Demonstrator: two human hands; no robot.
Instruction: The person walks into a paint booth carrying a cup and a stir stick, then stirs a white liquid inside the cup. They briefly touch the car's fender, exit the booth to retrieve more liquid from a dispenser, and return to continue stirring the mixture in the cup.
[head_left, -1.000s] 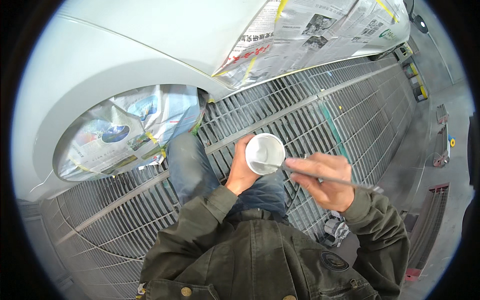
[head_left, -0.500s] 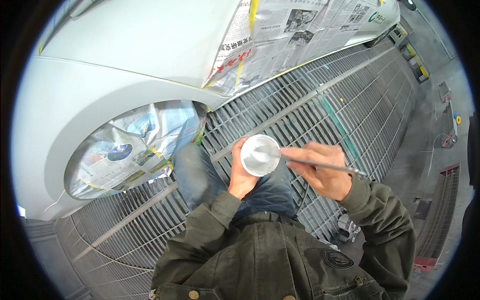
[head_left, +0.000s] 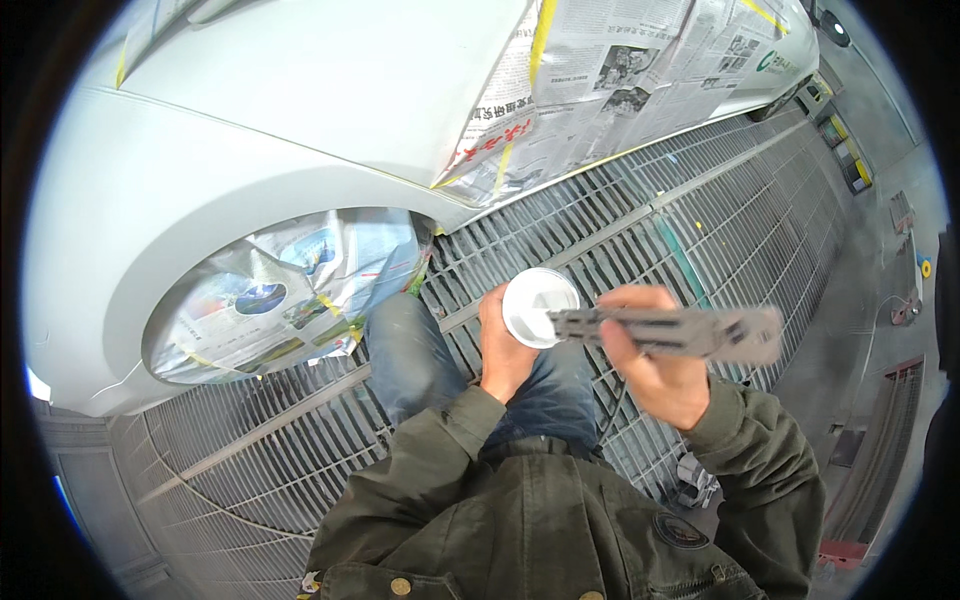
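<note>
My left hand (head_left: 503,345) is wrapped around the side of a white cup (head_left: 541,279), held upright in front of my knees. White liquid that looks like paint (head_left: 525,308) lies inside. In my right hand (head_left: 655,370) is a long, flat grey mixing stick (head_left: 740,335) with dark marks along its face, pinched between thumb and fingers. Its left end reaches over the cup's right rim to the paint, while the wide outer end points right and is blurred by motion. How deep the tip goes is hard to make out.
A white car body (head_left: 270,110) fills the upper left, newspaper (head_left: 620,100) taped along its side. More masking paper (head_left: 300,290) covers the wheel arch. Metal floor grating (head_left: 560,215) lies under me. To the right stands a long rack with a red end (head_left: 842,553).
The mixing stick has turned from edge-on to showing its broad flat face, with its outer end higher. The whole view has shifted slightly; my left hand still grips the cup.
</note>
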